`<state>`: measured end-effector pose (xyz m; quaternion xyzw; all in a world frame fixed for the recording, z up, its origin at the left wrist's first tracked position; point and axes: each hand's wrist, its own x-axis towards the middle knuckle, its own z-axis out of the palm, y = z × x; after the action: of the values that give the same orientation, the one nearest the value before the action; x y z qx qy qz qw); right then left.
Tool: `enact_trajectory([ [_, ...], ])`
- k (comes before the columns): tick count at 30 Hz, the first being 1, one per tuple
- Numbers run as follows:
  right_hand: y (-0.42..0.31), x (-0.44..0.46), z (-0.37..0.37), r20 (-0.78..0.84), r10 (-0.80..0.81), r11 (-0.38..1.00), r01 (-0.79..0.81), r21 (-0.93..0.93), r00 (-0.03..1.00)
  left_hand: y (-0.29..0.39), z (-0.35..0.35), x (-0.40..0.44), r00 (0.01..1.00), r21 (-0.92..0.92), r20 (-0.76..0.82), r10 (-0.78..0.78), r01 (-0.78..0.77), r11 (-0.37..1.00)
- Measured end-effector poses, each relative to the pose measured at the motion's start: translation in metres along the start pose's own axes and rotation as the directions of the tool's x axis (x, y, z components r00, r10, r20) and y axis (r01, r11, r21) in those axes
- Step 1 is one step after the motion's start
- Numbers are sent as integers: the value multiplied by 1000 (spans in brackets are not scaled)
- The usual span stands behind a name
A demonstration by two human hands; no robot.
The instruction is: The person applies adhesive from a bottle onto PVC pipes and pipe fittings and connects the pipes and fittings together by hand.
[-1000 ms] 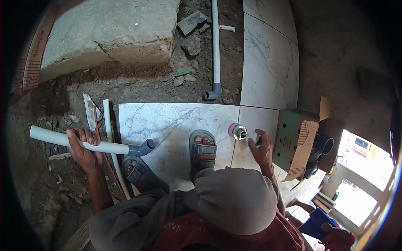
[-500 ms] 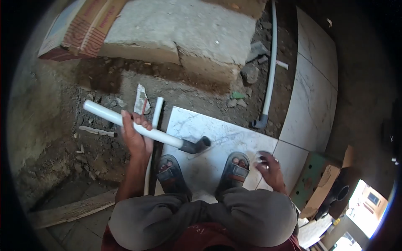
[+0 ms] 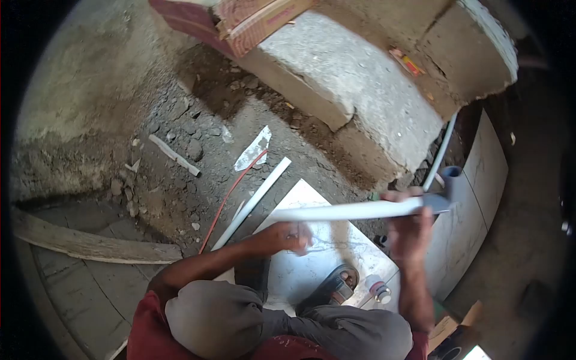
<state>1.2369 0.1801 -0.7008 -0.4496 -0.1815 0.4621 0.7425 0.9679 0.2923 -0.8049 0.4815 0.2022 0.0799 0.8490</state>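
Note:
A white plastic pipe with a dark grey elbow fitting on its right end is held nearly level above the floor tile. My right hand is closed round the pipe close to the elbow, whose open mouth points up. Just below the pipe's other end is my left hand, smeared by motion; whether its fingers touch the pipe is unclear. On the tile by my foot is a small container with a light cap. Another white pipe lies to the left, beside a thin red tube.
A concrete step crosses the upper part, with a cardboard box on it. Rubble and a tile shard cover the dirt. A wooden plank lies at left. A grey pipe runs beside marble-look tiles at right.
The pipe with its elbow has swung right and passed from my left hand's grip to my right hand. My right hand has risen from beside the foot. The view has turned left.

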Motion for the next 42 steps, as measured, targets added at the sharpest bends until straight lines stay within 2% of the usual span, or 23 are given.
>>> enact_trajectory([
  [1,-22,7,2,-17,-1,1000,1,-26,1000,-5,-17,-7,993,370,66,-97,66,927],
  [2,-40,13,3,-15,30,996,-32,-87,999,-12,-36,-12,972,691,95,-217,93,717],
  [4,-53,27,12,-69,45,985,-55,-166,997,-47,-81,-8,984,716,-178,-2,131,685],
  [5,-54,36,16,-63,47,983,-57,-174,997,-48,-88,-1,911,751,-374,176,185,634],
  [6,-54,44,19,-49,155,915,-162,-370,987,-68,-112,12,837,864,-405,368,219,453],
  [7,-53,53,23,-57,262,797,-249,-550,963,-73,-122,22,834,860,-412,369,221,460],
  [9,-28,74,43,-105,446,549,-364,-753,889,-80,-134,34,844,785,-536,36,482,388],
  [10,-10,81,50,-67,496,485,-341,-806,866,-87,-137,37,842,782,-538,39,481,396],
  [12,35,96,42,-28,626,411,-360,-837,779,-98,-143,43,819,683,-561,-119,539,493],
  [14,72,107,37,-19,632,358,-314,-879,774,-84,-138,41,820,676,-566,-84,521,521],
  [19,110,125,28,-1,623,423,-338,-841,782,-35,-109,26,841,644,-541,-26,434,630],
  [22,114,132,31,38,679,433,-359,-827,733,-23,-100,20,852,617,-521,-55,420,666],
  [28,113,141,37,61,715,448,-390,-805,696,-14,-94,14,847,604,-523,-91,443,662],
  [31,111,147,33,43,762,384,-397,-834,647,-5,-90,14,845,598,-522,-116,460,657],
  [33,111,149,33,37,772,323,-342,-882,634,-8,-91,12,849,594,-518,-107,447,669],
  [38,116,155,30,129,760,330,-206,-921,637,-10,-92,7,861,594,-492,-130,441,673],
  [40,118,157,32,156,744,335,-160,-929,650,-8,-91,7,909,586,-405,-94,337,737],
  [41,119,158,35,162,740,332,-146,-932,652,-7,-91,7,910,586,-404,-93,336,737],
  [42,119,159,37,167,738,329,-133,-935,654,-4,-90,8,913,499,-373,-167,349,793],
])
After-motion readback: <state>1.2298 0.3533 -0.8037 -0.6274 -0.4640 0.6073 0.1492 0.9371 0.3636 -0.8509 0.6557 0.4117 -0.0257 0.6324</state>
